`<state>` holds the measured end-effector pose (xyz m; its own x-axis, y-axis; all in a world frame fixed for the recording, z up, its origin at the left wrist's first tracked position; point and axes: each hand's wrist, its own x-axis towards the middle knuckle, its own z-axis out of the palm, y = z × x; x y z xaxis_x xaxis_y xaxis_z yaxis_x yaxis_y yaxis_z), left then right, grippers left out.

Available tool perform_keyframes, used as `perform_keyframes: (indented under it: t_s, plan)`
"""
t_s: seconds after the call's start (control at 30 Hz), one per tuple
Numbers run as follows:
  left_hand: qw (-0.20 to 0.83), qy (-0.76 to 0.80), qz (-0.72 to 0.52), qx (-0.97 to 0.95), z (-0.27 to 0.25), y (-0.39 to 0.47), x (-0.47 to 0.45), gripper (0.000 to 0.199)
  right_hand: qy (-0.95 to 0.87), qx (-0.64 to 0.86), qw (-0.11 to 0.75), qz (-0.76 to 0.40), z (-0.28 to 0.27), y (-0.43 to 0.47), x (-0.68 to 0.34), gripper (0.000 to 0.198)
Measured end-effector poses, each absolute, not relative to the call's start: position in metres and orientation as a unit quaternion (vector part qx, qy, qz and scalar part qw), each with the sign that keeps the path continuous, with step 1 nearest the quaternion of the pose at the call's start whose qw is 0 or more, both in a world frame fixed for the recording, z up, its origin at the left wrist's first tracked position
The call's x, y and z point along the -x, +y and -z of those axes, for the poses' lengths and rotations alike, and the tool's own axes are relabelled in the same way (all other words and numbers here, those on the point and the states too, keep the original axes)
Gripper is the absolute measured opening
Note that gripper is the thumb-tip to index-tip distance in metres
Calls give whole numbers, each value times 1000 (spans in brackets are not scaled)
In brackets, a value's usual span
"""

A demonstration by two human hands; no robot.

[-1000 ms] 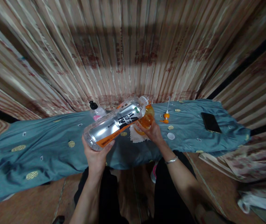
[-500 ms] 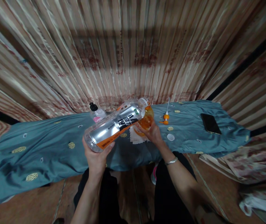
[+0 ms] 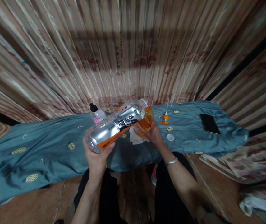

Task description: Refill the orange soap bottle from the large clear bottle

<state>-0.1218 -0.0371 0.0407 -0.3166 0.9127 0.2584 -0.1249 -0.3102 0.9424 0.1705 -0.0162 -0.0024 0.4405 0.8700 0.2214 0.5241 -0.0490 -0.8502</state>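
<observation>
My left hand [image 3: 98,158] is closed around the base of a large clear plastic bottle [image 3: 116,126] with a silver and orange label. The bottle is tilted, its uncapped neck up against the top of an orange bottle [image 3: 147,119]. My right hand [image 3: 153,133] is wrapped around that orange bottle, which stands over a pale cloth [image 3: 137,137]. The clear bottle's neck hides the orange bottle's mouth. To the right lie an orange pump head [image 3: 165,117] with a clear tube and a round white cap [image 3: 170,137].
A clear pump bottle [image 3: 97,115] with a black top stands behind the tilted bottle. A dark phone [image 3: 209,123] lies toward the right end of the narrow bench [image 3: 56,146], covered in blue-green cloth. A striped curtain [image 3: 128,46] hangs right behind it.
Both hands hold almost the same pose. The view has shifted very slightly, and the orange bottle's contents look more bubbly or disturbed.
</observation>
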Motion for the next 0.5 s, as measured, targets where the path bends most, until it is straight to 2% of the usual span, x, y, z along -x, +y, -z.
perform_keyframes:
  t_s: [0.5]
  plan:
    - [394,437,-685,-430,-37,-35,123,126,-488,703,480,-192,2,-16,-170,92]
